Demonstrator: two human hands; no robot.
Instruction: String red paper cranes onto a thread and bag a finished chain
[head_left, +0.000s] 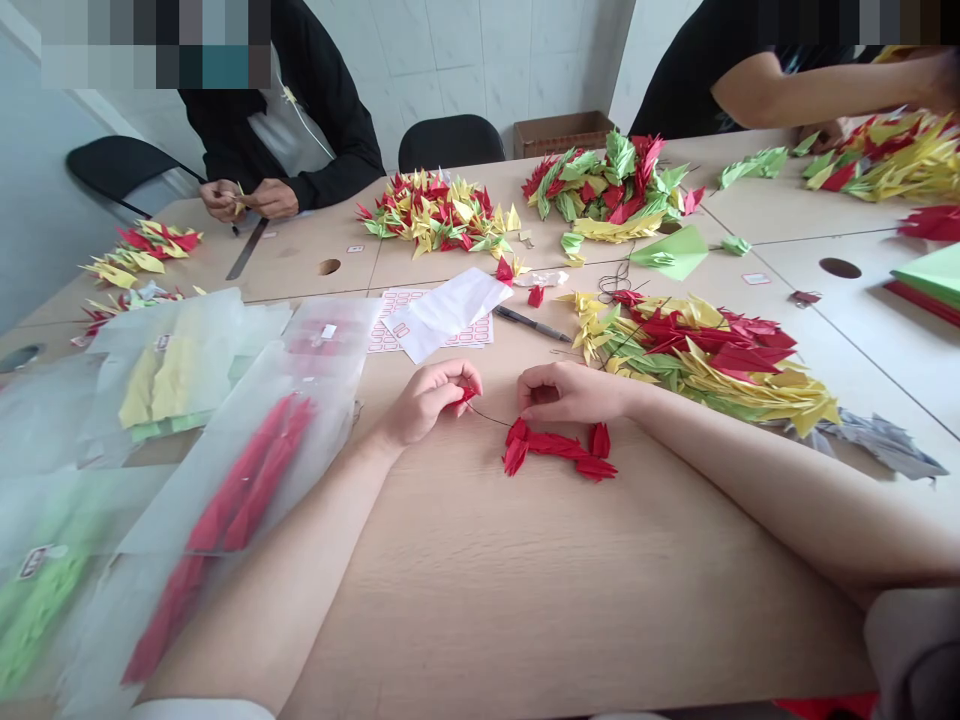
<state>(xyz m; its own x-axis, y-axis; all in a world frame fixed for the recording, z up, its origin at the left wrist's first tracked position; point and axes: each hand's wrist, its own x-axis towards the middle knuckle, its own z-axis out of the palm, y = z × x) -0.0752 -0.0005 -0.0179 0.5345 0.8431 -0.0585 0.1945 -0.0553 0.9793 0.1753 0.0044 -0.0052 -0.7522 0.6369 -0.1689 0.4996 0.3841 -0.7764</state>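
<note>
Pinched in the fingers of my left hand (439, 400) is a small red folded paper crane (465, 396), partly covered by the fingertips. A thin dark thread (491, 417) runs from it to a short strand of red paper cranes (555, 445) lying on the table. My right hand (562, 392) is just above that strand, its fingers curled and closed near the thread. Whatever those fingers grip is hidden. Beyond my right hand lies a bundle of strung red, yellow and green cranes (697, 355).
Plastic bags (300, 340) with coloured paper strands cover the left side. A black pen (534, 324) and a white paper sheet (450, 310) lie ahead. Crane piles (442, 212) stand farther back. Two people sit opposite; one person's hands (251, 200) hold a yellow piece.
</note>
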